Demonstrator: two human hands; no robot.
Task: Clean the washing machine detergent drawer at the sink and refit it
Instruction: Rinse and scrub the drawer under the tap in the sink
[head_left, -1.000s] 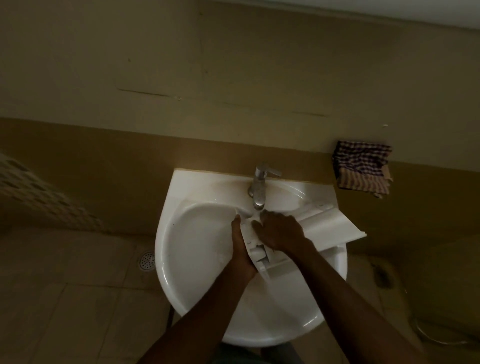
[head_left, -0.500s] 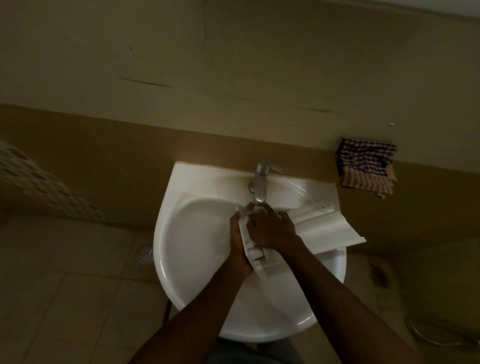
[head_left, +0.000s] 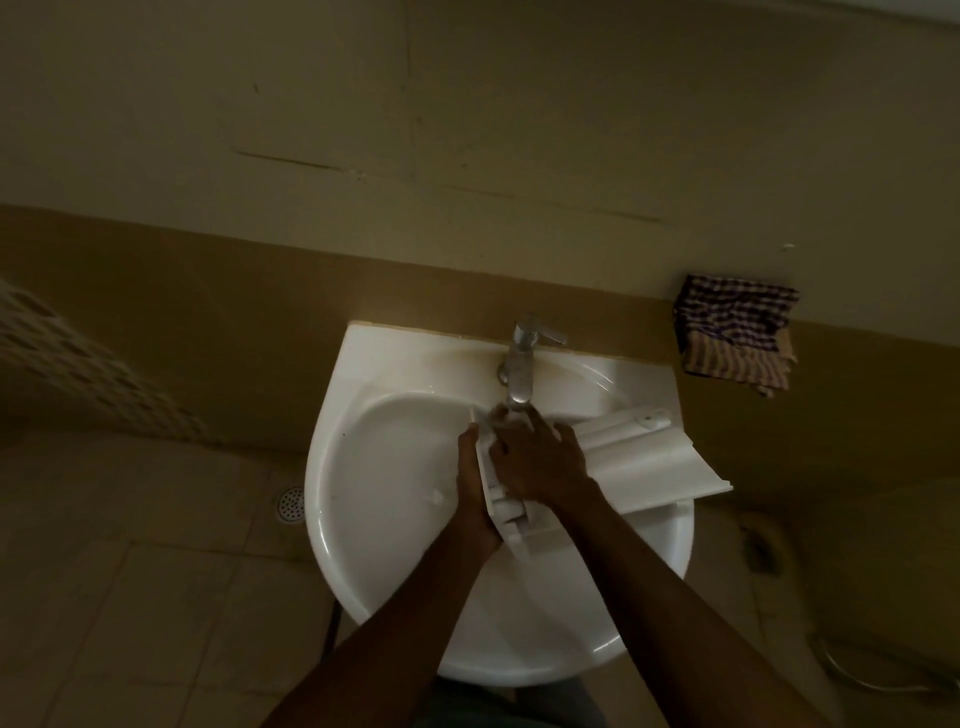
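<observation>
Under tap (head_left: 522, 364), left hand (head_left: 472, 483) grips drawer (head_left: 644, 457) edge; right hand (head_left: 540, 462) flat on it; front overhangs sink (head_left: 675, 540) rim.

dim, yellowish room, soft picture
the white sink (head_left: 395, 467) is the brightest thing, with faint glints on its near rim and the tap (head_left: 522, 358); the floor (head_left: 130, 597) at left and the right edge fall into murky, blurred shadow.
</observation>
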